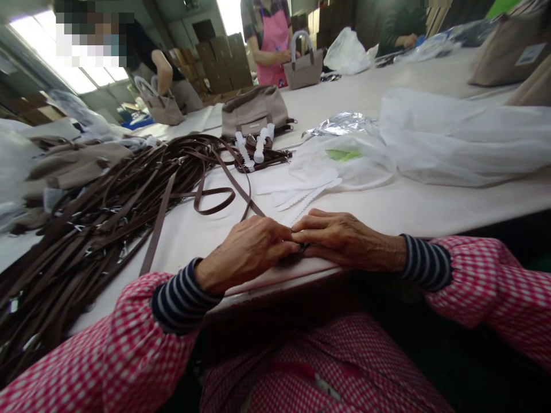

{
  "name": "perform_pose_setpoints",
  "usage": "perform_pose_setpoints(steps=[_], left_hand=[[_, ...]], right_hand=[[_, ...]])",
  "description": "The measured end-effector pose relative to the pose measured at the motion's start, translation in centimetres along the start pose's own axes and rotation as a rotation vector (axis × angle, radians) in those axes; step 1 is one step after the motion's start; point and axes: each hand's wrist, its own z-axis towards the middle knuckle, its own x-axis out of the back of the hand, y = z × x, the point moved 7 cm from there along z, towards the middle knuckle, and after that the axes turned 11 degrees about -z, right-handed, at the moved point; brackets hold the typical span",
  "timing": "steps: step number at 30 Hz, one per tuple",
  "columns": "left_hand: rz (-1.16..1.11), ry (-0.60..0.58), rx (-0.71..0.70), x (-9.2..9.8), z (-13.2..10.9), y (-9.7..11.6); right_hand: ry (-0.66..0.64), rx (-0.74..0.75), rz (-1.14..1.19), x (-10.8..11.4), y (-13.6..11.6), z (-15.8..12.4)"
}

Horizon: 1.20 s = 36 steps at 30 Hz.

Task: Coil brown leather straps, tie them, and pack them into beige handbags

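Observation:
My left hand (249, 250) and my right hand (348, 240) meet at the table's near edge, fingertips almost touching. Both are closed in a pinch on a dark brown bag strap (255, 207), which runs from the pile down behind my left fingers. A small dark piece with a metallic glint shows between the fingertips; its details are hidden. Just beyond the hands lie white strips with scalloped edges (307, 192). To the left spreads a big heap of brown straps (124, 212) with metal clasps.
A taupe handbag (256, 109) stands beyond the straps, near white wrapped pieces (260, 144). Clear plastic bags (344, 160) and a white translucent sheet (456, 137) lie to the right. Across the table, a person in a pink apron (275, 40) handles a bag (304, 69); other people work nearby.

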Motion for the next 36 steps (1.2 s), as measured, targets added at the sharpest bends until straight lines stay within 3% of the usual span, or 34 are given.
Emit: perform_pose_setpoints(steps=[2, 6, 13, 17, 26, 36], left_hand=[[-0.061, 0.048, -0.014, -0.1, -0.3, -0.3], [0.036, 0.091, -0.07, -0.8, -0.8, -0.4], [0.123, -0.022, -0.339, 0.0, -1.0, 0.7], [0.105, -0.14, -0.417, 0.4, -0.9, 0.4], [0.089, -0.216, -0.5, 1.1, -1.7, 0.3], [-0.031, -0.198, -0.496, 1.7, -2.0, 0.5]], right_hand=[[0.008, -0.01, 0.018, 0.0, 0.1, 0.0], [0.002, -0.035, 0.058, -0.1, 0.3, -0.1], [-0.022, -0.058, 0.078, -0.1, 0.8, 0.1], [-0.045, -0.053, 0.044, -0.2, 0.6, 0.3], [-0.068, -0.041, 0.097, -0.1, 1.8, 1.3], [-0.262, -0.019, 0.112, 0.8, 3.2, 3.9]])
